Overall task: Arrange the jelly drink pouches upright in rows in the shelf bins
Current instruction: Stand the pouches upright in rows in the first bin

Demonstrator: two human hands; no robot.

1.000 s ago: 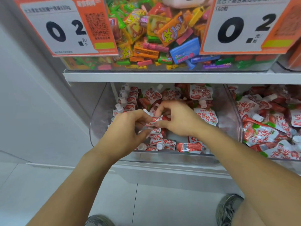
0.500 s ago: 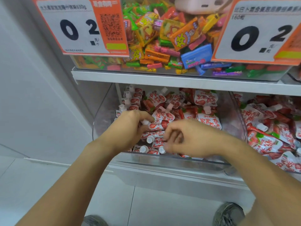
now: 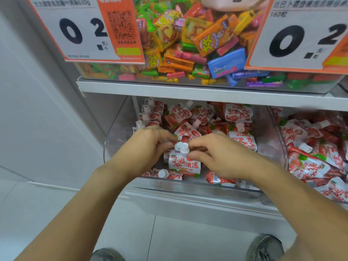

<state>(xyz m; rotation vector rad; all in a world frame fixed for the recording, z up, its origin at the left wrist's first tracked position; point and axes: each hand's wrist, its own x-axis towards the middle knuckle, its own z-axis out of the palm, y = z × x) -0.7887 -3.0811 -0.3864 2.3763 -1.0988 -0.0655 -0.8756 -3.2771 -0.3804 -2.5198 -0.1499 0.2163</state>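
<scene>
While both my hands meet over the middle of the clear bin in the centre of the frame, they hold a jelly pouch between them. My left hand comes in from the lower left, its fingers curled, their tips against the pouch's left side near the caps. My right hand comes in from the lower right, fingers bent and pinching the pouch's upper right edge just below its spout. The pouch stands upright, long axis running up and down the frame, white cap pointing up and its printed red lettering facing me. A second white cap sits touching the first on its left; I cannot tell whether it belongs to another pouch behind.

Along the left wall of the bin a row of pouches stands upright, caps up, running from my left hand toward the back. To the right of that row, a loose heap of pouches lies at all angles, some with lettering upside down. Near the front rim, below the held pouch, one pouch lies flat with its cap toward me, and another lies on its side under my right wrist.

At the right of the frame a neighbouring bin holds more pouches in a jumble. Above, on the shelf, a bin of mixed candy sits behind two orange price tags. My shoes show at the bottom edge.
</scene>
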